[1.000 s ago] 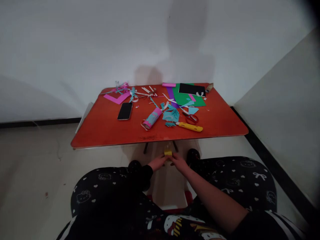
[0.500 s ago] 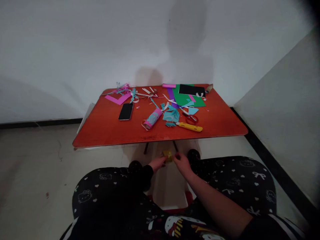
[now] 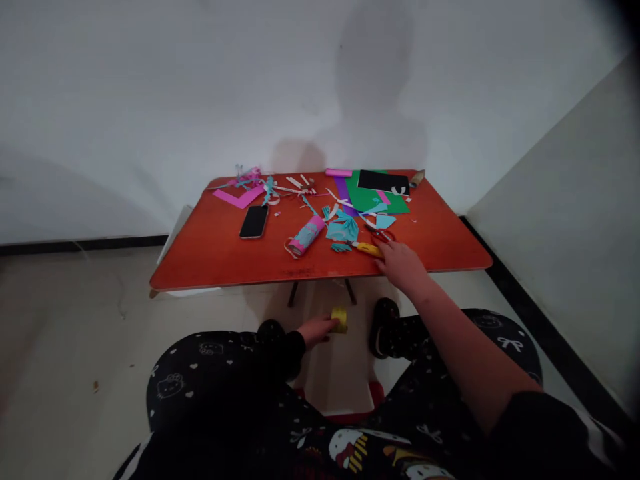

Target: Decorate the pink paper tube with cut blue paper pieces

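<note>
My left hand [image 3: 317,329] is closed on a roll of yellow tape [image 3: 340,320], held low between my knees in front of the table edge. My right hand [image 3: 403,265] lies over the front of the table, fingers and thumb around the handle of a yellow utility knife [image 3: 369,250]; the handle's right end is hidden under the hand. Right behind those fingers are red-handled scissors [image 3: 384,235], partly covered. Left of the knife lie a fringed blue paper piece [image 3: 343,230] and a pink tube with blue paper [image 3: 307,235].
The red table [image 3: 210,257] stands against the wall. On it are a phone [image 3: 254,221], pink paper [image 3: 240,197], green paper [image 3: 373,203], a black sheet [image 3: 384,181], a pink roll [image 3: 339,173] and scattered paper strips. My knees flank the space below.
My right hand has left the tape roll and moved up and right onto the table, to the utility knife. My left hand still holds the tape low down.
</note>
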`<action>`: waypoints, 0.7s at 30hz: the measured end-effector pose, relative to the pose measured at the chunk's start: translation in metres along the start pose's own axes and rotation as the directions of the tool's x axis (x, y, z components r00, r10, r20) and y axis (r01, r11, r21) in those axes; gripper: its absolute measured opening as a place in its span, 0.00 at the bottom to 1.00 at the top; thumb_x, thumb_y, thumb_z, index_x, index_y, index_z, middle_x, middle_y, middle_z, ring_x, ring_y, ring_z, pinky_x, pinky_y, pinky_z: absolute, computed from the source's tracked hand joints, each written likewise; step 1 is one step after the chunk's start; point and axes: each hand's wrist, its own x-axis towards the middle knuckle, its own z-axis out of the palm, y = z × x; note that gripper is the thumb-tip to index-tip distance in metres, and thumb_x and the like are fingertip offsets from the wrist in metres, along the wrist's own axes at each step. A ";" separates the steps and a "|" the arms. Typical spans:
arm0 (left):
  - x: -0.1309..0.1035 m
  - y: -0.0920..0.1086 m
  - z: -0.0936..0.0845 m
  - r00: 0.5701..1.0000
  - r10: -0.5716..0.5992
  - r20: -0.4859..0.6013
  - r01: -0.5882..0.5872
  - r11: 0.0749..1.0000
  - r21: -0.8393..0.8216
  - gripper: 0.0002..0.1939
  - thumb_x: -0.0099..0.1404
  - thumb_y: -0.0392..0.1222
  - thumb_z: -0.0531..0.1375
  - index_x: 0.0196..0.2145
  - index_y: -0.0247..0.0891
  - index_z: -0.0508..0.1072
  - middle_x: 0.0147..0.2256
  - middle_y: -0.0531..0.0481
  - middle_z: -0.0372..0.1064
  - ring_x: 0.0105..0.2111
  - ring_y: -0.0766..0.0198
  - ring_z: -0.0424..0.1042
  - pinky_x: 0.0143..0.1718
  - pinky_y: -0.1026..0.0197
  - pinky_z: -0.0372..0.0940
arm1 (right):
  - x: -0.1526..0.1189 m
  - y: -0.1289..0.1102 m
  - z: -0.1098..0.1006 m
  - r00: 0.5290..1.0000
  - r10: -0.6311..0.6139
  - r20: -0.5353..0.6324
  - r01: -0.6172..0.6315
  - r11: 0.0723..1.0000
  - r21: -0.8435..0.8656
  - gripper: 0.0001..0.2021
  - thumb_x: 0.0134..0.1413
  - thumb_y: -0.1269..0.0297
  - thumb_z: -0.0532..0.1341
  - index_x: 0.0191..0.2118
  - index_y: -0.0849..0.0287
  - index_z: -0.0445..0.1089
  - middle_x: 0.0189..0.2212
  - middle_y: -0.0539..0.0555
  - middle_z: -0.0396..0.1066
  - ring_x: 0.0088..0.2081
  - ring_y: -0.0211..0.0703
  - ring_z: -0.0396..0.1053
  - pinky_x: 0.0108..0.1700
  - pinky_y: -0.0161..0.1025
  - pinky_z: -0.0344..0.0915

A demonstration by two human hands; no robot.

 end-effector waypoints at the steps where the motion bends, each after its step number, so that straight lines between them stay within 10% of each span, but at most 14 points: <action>1: 0.000 0.000 -0.001 0.999 0.000 -0.032 0.000 1.000 0.013 0.21 0.67 0.54 0.61 0.53 0.42 0.76 0.54 0.45 0.78 0.51 0.59 0.74 0.35 0.66 0.63 | 0.002 0.001 0.002 1.000 0.004 0.028 -0.004 1.000 -0.012 0.20 0.67 0.59 0.59 0.60 0.62 0.69 0.52 0.67 0.74 0.53 0.60 0.70 0.52 0.50 0.66; 14: 0.016 -0.009 0.009 0.977 -0.045 -0.210 0.068 0.992 0.107 0.32 0.71 0.65 0.52 0.55 0.35 0.76 0.56 0.34 0.74 0.52 0.48 0.75 0.40 0.57 0.72 | -0.062 0.002 -0.017 0.974 0.047 -0.222 0.032 0.940 0.340 0.16 0.60 0.59 0.60 0.52 0.59 0.71 0.47 0.62 0.74 0.47 0.55 0.72 0.46 0.46 0.68; 21: -0.001 -0.024 0.026 0.988 0.137 -0.074 -0.132 0.989 0.068 0.28 0.64 0.54 0.65 0.56 0.35 0.78 0.52 0.41 0.79 0.52 0.52 0.76 0.54 0.56 0.69 | -0.114 0.008 -0.005 0.993 0.061 -0.106 -0.007 0.892 0.452 0.18 0.57 0.59 0.58 0.52 0.59 0.70 0.44 0.60 0.77 0.42 0.54 0.75 0.45 0.47 0.68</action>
